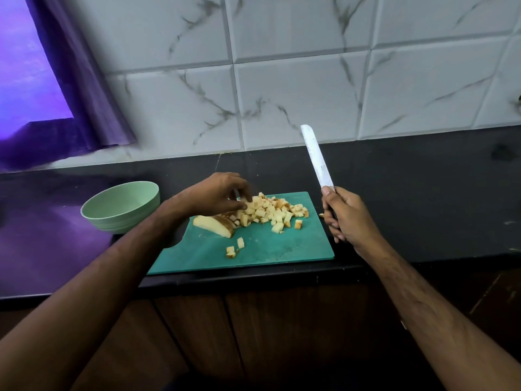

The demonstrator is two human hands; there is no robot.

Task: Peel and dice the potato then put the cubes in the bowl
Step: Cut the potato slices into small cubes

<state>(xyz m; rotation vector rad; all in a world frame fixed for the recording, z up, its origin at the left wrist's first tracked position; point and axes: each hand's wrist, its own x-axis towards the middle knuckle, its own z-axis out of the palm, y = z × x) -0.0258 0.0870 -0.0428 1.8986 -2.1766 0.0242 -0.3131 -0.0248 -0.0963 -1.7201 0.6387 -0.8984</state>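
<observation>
While right hand (345, 218) grips knife (316, 156) blade-up beside green board (253, 249), left hand (217, 196) fingers curl into potato cubes (267, 214) piled on board; uncut wedge (214, 225) alongside; bowl (121, 206) left on table (408, 193).

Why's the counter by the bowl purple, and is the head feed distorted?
Head view: violet light from the window tints the countertop beside the bowl; wide-angle lens bows the tile lines; cubes, board and knife read sharp.

Marbled wall tiles (296, 80), black counter (408, 179), purple curtain (84, 94)
</observation>
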